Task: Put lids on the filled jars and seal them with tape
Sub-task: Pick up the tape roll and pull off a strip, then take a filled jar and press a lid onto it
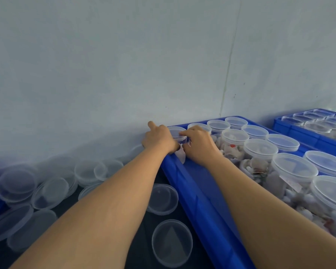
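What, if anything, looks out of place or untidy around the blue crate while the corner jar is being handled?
Only the spare lids: they lie in a loose, overlapping heap on the dark surface left of the blue crate, some tilted. The lidded jars stand upright in rows. Both hands, left hand and right hand, grip the corner jar.

Pale wall (pixel 124 65), blue crate (pixel 198 191), second blue crate (pixel 299 133), dark tabletop (pixel 144 239)

A small packing workshop, by the look of it — a bare pale wall (pixel 124 55), a blue plastic crate (pixel 202 200) packed with rows of clear filled jars (pixel 260 152), a second such crate (pixel 308 135) beyond, and loose transparent lids (pixel 47 191) heaped on the dark counter (pixel 140 249).
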